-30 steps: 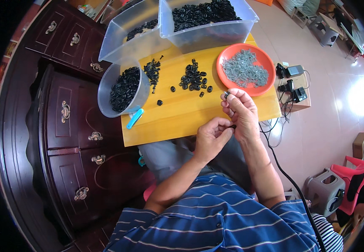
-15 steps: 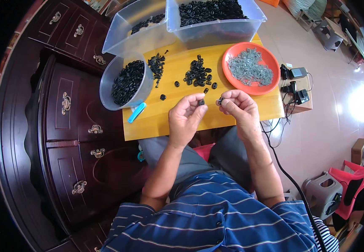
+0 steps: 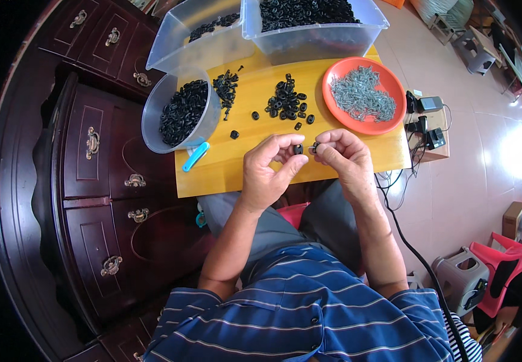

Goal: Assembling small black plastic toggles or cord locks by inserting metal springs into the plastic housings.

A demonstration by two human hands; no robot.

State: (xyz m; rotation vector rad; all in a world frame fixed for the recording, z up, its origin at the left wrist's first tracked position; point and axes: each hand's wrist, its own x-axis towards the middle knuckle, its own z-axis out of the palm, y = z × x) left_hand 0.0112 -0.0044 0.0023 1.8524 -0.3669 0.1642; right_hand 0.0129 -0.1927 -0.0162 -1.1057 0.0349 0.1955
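Between thumb and forefinger, my left hand (image 3: 272, 170) pinches a small black oval part (image 3: 298, 149) upright. Just to its right, my right hand (image 3: 346, 161) is closed on a second small black part (image 3: 315, 147), partly hidden by the fingertips. The two parts are close together but apart, above the near edge of the yellow table (image 3: 225, 175). Beyond my hands lies a loose pile of black oval parts with holes (image 3: 286, 101). Right of that pile, an orange plate (image 3: 363, 125) holds many small silvery metal pieces (image 3: 362, 93).
A round clear tub (image 3: 149, 130) of black parts stands at the left, beside black screws (image 3: 226, 87) and a blue-handled tool (image 3: 196, 157). Two clear bins (image 3: 315, 45) are at the back. Adapters and cables (image 3: 433, 139) sit right of the table; a dark drawer cabinet (image 3: 86, 157) flanks the left.
My left hand has moved right with its black part, narrowing the gap to the right hand. That part now shows more fully. My right hand has barely moved.
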